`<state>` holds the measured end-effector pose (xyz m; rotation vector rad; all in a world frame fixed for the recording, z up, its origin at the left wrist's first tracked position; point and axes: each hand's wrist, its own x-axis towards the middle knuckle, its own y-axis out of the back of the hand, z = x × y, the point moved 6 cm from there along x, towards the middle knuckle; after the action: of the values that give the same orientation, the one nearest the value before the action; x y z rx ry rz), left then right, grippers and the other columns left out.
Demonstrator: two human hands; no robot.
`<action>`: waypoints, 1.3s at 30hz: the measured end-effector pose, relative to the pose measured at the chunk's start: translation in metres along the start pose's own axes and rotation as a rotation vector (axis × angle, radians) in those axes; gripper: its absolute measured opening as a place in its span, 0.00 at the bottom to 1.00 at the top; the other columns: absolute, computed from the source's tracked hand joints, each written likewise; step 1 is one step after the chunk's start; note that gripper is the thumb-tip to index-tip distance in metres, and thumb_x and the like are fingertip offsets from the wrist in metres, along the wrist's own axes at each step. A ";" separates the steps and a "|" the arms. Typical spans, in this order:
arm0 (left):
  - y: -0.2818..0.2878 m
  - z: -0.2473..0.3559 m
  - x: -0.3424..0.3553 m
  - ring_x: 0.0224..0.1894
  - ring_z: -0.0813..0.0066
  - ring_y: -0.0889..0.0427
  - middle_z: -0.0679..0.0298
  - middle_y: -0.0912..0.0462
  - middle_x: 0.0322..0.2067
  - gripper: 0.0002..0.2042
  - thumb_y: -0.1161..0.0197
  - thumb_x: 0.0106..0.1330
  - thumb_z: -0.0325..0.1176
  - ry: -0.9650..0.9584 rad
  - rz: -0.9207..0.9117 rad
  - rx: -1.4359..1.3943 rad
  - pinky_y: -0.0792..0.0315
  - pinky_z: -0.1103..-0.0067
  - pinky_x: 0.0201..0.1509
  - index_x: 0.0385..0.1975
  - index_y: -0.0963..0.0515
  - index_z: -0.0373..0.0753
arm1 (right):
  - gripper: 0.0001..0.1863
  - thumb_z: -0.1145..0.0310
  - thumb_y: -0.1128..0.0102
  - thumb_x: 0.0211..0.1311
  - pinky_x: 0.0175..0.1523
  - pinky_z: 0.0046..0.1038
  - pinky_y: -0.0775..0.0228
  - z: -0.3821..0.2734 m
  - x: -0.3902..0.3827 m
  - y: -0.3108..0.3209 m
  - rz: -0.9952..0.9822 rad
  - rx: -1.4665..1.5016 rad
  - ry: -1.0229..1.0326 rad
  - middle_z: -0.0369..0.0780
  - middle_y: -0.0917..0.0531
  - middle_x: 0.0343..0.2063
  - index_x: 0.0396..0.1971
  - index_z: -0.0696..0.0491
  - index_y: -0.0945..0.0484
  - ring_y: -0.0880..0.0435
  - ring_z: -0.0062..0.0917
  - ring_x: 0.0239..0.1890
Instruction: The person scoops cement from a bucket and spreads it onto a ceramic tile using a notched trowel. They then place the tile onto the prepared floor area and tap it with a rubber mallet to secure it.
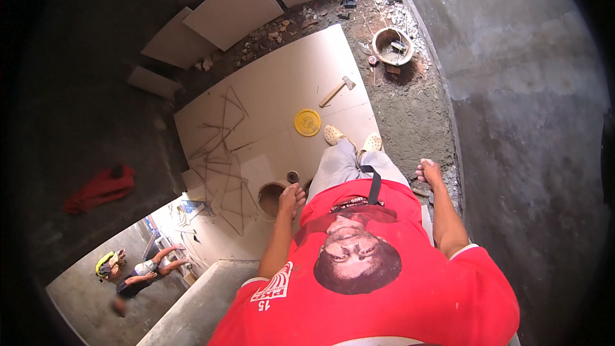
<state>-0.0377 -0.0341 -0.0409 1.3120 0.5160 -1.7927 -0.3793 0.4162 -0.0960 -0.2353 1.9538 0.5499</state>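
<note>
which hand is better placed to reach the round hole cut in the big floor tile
Left, probably. The left hand hangs right beside the round hole in the tile, empty. The right hand hangs over the bare mortar bed, across the body from it.

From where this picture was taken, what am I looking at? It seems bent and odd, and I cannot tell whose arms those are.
The camera sits on a person's head and looks straight down, so you see their own red shirt, legs and both hands. Its wide lens bends straight edges near the rim. The left hand and the right hand hang empty at the person's sides; neither holds anything. They stand in pale shoes on large beige floor tiles, one with a round hole cut near the left hand. On the tiles lie a yellow disc and a hammer. Beyond, on rough ground, sits a bucket. A red cloth lies at left, and another person is lower down.
</note>
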 end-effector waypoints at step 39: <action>-0.247 0.282 0.054 0.65 0.55 0.24 0.49 0.27 0.66 0.25 0.47 0.79 0.44 -0.174 -0.550 1.258 0.27 0.64 0.65 0.69 0.33 0.36 | 0.24 0.50 0.47 0.75 0.53 0.35 0.26 0.268 -0.115 -0.260 0.470 0.762 -0.289 0.43 0.17 0.50 0.57 0.53 0.20 0.17 0.33 0.51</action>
<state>-0.4059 -0.1205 -0.0213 1.8584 -0.5450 -2.8378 -0.0088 0.3079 -0.1572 0.7552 1.7913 0.0877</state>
